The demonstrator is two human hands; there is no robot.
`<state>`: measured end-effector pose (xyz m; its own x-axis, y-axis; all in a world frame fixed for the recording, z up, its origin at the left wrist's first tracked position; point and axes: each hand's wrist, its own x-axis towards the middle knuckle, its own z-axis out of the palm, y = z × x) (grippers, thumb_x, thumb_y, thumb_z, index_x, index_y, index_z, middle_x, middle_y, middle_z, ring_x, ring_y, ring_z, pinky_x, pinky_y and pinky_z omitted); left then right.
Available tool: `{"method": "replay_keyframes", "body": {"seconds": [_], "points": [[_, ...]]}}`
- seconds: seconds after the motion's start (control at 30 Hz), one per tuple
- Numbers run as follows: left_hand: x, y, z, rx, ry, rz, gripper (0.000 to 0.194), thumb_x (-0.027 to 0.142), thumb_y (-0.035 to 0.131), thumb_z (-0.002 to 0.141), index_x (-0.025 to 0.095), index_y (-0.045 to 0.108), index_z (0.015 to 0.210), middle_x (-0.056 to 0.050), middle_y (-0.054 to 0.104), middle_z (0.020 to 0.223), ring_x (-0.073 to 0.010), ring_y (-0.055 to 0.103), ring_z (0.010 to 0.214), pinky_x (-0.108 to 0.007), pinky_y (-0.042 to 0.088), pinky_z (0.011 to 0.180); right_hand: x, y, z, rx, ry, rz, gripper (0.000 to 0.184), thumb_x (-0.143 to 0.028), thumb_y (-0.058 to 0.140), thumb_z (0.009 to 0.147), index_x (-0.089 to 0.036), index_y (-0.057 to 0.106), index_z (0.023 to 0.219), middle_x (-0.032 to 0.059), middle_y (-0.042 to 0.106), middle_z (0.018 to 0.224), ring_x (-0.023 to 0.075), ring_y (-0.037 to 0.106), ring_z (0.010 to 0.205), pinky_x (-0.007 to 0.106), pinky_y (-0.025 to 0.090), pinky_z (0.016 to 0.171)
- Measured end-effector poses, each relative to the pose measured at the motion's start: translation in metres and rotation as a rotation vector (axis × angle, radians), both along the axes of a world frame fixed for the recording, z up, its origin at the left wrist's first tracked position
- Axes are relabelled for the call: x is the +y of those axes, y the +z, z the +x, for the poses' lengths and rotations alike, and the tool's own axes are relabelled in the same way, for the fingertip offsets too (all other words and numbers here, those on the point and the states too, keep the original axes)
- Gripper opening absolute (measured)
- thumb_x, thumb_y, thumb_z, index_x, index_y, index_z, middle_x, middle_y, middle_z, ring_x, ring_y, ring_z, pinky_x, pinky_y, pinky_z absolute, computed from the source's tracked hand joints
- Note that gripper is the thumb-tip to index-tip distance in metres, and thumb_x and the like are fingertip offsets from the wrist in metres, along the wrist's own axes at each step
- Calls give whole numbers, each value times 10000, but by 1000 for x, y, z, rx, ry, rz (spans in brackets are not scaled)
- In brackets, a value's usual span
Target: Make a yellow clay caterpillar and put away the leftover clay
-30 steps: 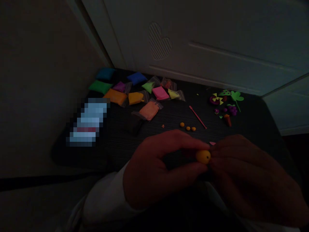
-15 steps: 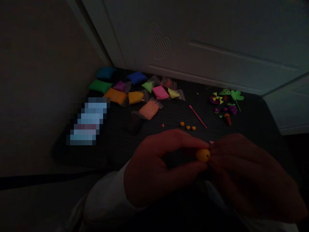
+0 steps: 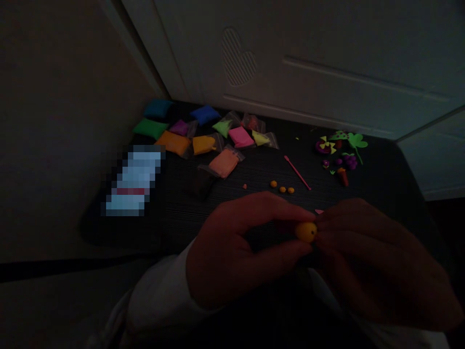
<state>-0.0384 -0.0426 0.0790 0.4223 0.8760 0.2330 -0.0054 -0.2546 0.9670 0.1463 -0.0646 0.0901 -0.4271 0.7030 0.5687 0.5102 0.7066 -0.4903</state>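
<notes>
A yellow clay ball (image 3: 306,232) with a small dark dot on it is pinched between both hands, low in the middle of the view. My left hand (image 3: 232,247) holds its left side with the thumb and forefinger. The fingertips of my right hand (image 3: 366,257) press on its right side and hide part of it. Just beyond my hands lie several small orange clay balls (image 3: 282,189) and a thin pink modelling tool (image 3: 298,173). A small pink scrap (image 3: 318,212) shows beside my right fingers.
Several coloured clay bags (image 3: 203,140) lie across the dark wood-grain table (image 3: 174,213). Small clay figures (image 3: 339,152) stand at the right. A pixelated packet (image 3: 132,182) lies at the left. A white panelled door (image 3: 308,58) rises behind the table.
The table items sit slightly higher in the picture. Both hands still hold the yellow ball in the same pinch.
</notes>
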Motion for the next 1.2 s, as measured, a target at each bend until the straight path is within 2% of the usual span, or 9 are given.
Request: {"method": "replay_keyframes", "body": {"seconds": [0.17, 0.4, 0.57, 0.63, 0.77, 0.83, 0.93, 1.07, 1.2], "points": [[0, 1, 0, 5, -5, -45, 227, 169, 657, 694, 212, 656, 917, -6, 668, 861, -134, 607, 781, -240, 490, 720, 1, 1, -2, 4, 4, 16, 321, -40, 640, 657, -172, 590, 946, 44, 666, 868, 163, 621, 809, 325, 521, 723], [0, -3, -1, -29, -30, -55, 251, 151, 655, 696, 200, 648, 942, -20, 666, 881, -133, 612, 789, -235, 490, 723, 0, 1, 1, 39, -48, -36, 198, -130, 643, 696, -205, 617, 878, 28, 676, 805, 150, 617, 756, 309, 508, 681], [0, -4, -1, -44, -41, -52, 261, 140, 659, 691, 204, 648, 944, -15, 663, 903, -129, 610, 800, -236, 492, 749, -1, 2, -1, 47, 0, -13, 268, -80, 645, 674, -190, 602, 915, 31, 665, 830, 149, 615, 786, 296, 508, 693], [1, -5, -1, -44, -29, -76, 249, 150, 661, 691, 214, 655, 932, -10, 667, 893, -134, 612, 811, -240, 491, 758, 1, 0, -1, 58, -24, 5, 255, -87, 634, 684, -192, 605, 914, 32, 661, 819, 151, 615, 777, 297, 505, 686], [12, -16, -3, -74, 45, -236, 228, 168, 671, 685, 241, 662, 901, 15, 673, 879, -110, 622, 798, -214, 487, 750, 11, -16, 9, 41, -159, 7, 259, -124, 599, 711, -228, 609, 948, 27, 655, 822, 170, 607, 754, 331, 490, 671], [22, -26, -5, -144, 75, -334, 235, 181, 685, 671, 238, 657, 897, 16, 682, 838, -109, 633, 773, -211, 496, 706, 20, -31, 18, 120, -337, 100, 275, -126, 602, 705, -240, 610, 954, 22, 648, 836, 181, 598, 759, 347, 481, 686], [34, -38, -9, -196, 166, -371, 238, 177, 705, 642, 220, 657, 871, 15, 683, 837, -100, 634, 752, -228, 495, 734, 35, -53, 34, 35, -449, 18, 200, -169, 587, 736, -231, 613, 924, 16, 644, 827, 165, 595, 739, 318, 477, 668], [46, -49, -9, -223, 203, -374, 265, 172, 727, 606, 198, 654, 860, 5, 680, 843, -106, 638, 757, -243, 498, 750, 48, -73, 49, -197, -397, -142, 164, -254, 557, 772, -208, 607, 921, 29, 648, 814, 169, 610, 733, 319, 484, 661], [54, -54, -3, -250, 194, -410, 305, 177, 736, 591, 181, 651, 883, -21, 685, 884, -140, 646, 796, -286, 505, 788, 56, -79, 52, -337, -313, -235, 190, -296, 534, 785, -189, 616, 919, 56, 655, 852, 196, 621, 777, 360, 479, 680]]}}
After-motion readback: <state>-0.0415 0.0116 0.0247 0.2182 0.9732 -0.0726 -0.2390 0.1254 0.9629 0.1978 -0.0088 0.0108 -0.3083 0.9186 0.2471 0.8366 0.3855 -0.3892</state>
